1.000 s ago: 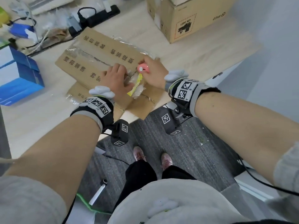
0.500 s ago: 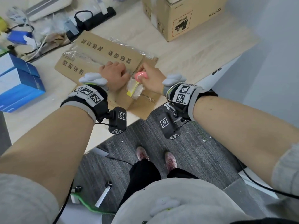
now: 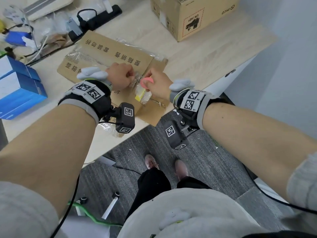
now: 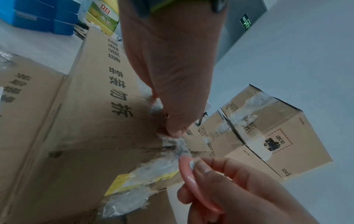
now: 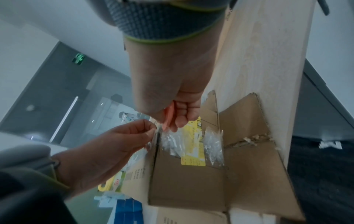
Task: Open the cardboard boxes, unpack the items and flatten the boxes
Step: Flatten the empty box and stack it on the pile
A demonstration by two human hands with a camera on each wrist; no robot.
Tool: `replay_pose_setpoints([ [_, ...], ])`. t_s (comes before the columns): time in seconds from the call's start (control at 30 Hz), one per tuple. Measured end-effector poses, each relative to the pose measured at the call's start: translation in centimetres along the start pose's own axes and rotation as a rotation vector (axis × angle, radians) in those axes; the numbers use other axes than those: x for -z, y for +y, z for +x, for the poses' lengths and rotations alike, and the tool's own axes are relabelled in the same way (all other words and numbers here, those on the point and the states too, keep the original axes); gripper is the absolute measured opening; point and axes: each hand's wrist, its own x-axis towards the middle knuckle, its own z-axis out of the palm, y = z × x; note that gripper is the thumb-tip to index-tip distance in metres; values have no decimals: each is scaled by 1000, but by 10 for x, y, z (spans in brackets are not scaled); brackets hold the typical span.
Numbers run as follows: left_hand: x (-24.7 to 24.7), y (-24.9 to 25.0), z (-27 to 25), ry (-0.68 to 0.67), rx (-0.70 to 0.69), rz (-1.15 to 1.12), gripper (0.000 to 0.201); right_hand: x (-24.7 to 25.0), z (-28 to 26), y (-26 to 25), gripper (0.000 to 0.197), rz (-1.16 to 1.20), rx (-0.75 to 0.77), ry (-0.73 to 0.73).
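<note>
A flattened cardboard box (image 3: 109, 54) printed with black characters lies on the table. Crumpled clear tape (image 3: 143, 97) with a yellow label clings to its near seam. My left hand (image 3: 132, 75) pinches a strand of that tape (image 4: 172, 140) between thumb and fingertips. Just right of it, my right hand (image 3: 151, 79) grips a small pink cutter (image 3: 146, 81), whose tip (image 4: 188, 162) meets the tape at the seam. In the right wrist view the cutter (image 5: 168, 115) sits above the tape (image 5: 172, 142) and the label (image 5: 193, 151).
A taped upright cardboard box (image 3: 193, 16) stands at the back right of the table (image 3: 214, 54). Blue cartons (image 3: 18, 86) sit at the left, with a power strip (image 3: 96, 18), cables and plastic wrap behind. The table's edge runs just under my wrists.
My left hand, which lay flat on the cardboard, has curled and now pinches the tape. The right hand with the cutter has shifted slightly along the seam beside it.
</note>
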Motion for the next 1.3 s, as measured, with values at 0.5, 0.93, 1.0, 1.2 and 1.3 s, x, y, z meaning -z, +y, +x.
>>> replay_pose_setpoints([
  [0.5, -8, 12, 4, 93, 62, -1, 23, -11, 1, -1, 20, 66, -92, 86],
  [0.93, -14, 23, 11, 125, 127, 5, 22, 3, -2, -1, 17, 202, -125, 46],
  [1.0, -15, 23, 13, 120, 129, 3, 23, 0, -3, 1, 16, 222, -136, 48],
  [1.2, -17, 26, 17, 131, 164, -5, 21, 4, 3, 0, 19, 113, -110, 0],
  [1.3, -16, 22, 21, 102, 171, -27, 20, -5, -1, 0, 19, 94, -92, -182],
])
